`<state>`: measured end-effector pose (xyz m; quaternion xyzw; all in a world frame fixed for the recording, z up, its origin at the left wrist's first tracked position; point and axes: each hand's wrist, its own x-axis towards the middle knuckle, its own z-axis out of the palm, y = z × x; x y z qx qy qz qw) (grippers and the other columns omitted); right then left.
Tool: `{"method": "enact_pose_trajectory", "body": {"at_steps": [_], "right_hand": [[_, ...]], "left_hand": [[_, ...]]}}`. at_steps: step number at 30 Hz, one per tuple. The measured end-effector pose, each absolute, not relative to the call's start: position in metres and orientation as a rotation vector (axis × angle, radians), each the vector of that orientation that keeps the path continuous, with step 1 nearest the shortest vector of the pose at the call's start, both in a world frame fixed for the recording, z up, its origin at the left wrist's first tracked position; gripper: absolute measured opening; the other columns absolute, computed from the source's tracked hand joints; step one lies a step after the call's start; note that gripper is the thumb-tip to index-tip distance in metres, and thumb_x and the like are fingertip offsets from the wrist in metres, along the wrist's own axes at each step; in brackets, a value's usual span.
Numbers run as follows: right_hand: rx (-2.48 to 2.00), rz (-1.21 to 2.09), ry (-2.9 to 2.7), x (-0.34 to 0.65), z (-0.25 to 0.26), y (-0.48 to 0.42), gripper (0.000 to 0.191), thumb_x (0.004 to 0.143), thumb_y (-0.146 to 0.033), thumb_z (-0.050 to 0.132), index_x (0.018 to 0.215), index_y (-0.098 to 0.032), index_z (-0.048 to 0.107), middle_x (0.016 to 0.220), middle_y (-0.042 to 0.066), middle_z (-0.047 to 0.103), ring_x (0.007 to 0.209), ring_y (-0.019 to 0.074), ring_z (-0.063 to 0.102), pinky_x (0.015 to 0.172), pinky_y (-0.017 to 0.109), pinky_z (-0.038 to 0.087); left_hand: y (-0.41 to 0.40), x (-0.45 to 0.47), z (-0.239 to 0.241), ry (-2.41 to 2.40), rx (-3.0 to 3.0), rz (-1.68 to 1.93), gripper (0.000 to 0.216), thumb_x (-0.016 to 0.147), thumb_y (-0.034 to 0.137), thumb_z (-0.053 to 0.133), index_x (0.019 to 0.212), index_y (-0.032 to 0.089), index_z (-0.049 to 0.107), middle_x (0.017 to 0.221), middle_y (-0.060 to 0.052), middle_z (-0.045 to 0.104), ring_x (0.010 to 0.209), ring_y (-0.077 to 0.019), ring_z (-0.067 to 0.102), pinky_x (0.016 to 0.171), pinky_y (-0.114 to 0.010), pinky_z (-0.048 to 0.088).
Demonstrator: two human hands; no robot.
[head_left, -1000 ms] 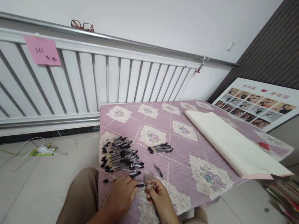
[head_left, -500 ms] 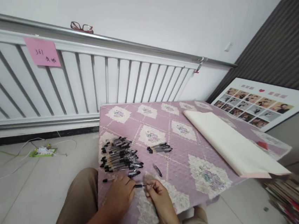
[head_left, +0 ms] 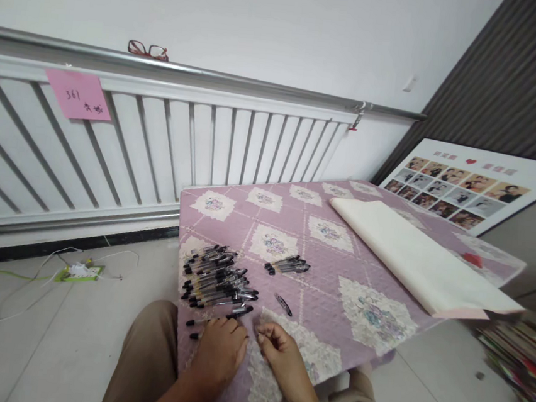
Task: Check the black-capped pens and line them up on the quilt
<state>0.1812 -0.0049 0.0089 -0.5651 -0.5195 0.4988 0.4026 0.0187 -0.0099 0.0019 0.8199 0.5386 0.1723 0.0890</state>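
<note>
Tablecloth (head_left: 317, 304) purple, cream floral diamond pattern; pens (head_left: 216, 281) black and clear; note (head_left: 79, 95) pink.

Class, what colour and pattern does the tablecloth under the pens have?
The tablecloth is mauve with cream, floral diamonds, as shown in the head view.

On the table (head_left: 318, 297), a large pen pile (head_left: 217, 279) lies left, a smaller pen group (head_left: 291, 265) right of it, a sheet (head_left: 414, 259) farther right; the radiator (head_left: 217, 142) stands behind

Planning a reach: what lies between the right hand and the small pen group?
The head view shows a dark pen cap between the right hand and the small pen group.
</note>
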Motion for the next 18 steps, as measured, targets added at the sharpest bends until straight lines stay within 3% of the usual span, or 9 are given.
{"method": "enact_pose_trajectory", "body": {"at_steps": [3,7,10,15,18], "right_hand": [[-1.476,1.188,-1.251,0.182,0.003,-0.004,0.027,0.073,-0.044,0.06,0.084,-0.02,0.061,0.058,-0.004,0.054,0.051,0.012,0.047,0.051,0.023,0.037],[-1.496,0.991,-1.387,0.176,0.004,-0.002,0.019,0.074,-0.039,0.058,0.077,-0.021,0.063,0.071,0.001,0.064,0.069,0.0178,0.058,0.067,0.027,0.045],[-1.501,0.883,-1.528,0.171,0.003,0.001,0.014,0.076,-0.032,0.055,0.073,-0.021,0.063,0.074,0.003,0.065,0.074,0.0196,0.06,0.071,0.029,0.046],[-1.529,0.689,-1.654,0.179,-0.002,0.008,0.024,0.078,-0.025,0.05,0.097,-0.02,0.065,0.092,0.008,0.066,0.086,0.0214,0.061,0.081,0.033,0.047],[-1.643,0.394,-1.659,0.195,-0.005,0.014,0.029,0.081,-0.026,0.046,0.106,-0.018,0.06,0.097,0.011,0.064,0.089,0.0236,0.059,0.083,0.038,0.047]], "left_hand": [[-0.009,0.019,0.003,1.603,2.421,0.513,0.014,0.089,0.021,0.047,0.086,0.022,0.06,0.087,-0.002,0.06,0.086,-0.0202,0.051,0.078,-0.034,0.037],[-0.007,0.019,0.003,1.6,2.42,0.472,0.013,0.087,0.019,0.049,0.088,0.022,0.062,0.091,-0.002,0.059,0.087,-0.0203,0.05,0.078,-0.034,0.039],[-0.007,0.019,0.005,1.617,2.423,0.451,0.015,0.087,0.018,0.048,0.09,0.022,0.062,0.092,-0.003,0.057,0.09,-0.0208,0.049,0.079,-0.033,0.039],[-0.008,0.02,0.007,1.7,2.395,0.392,0.016,0.088,0.02,0.047,0.094,0.023,0.061,0.094,-0.003,0.057,0.091,-0.0229,0.049,0.079,-0.037,0.038],[-0.008,0.021,0.008,1.715,2.384,0.392,0.016,0.089,0.022,0.047,0.096,0.023,0.061,0.096,-0.004,0.057,0.093,-0.0232,0.049,0.08,-0.038,0.038]]}}
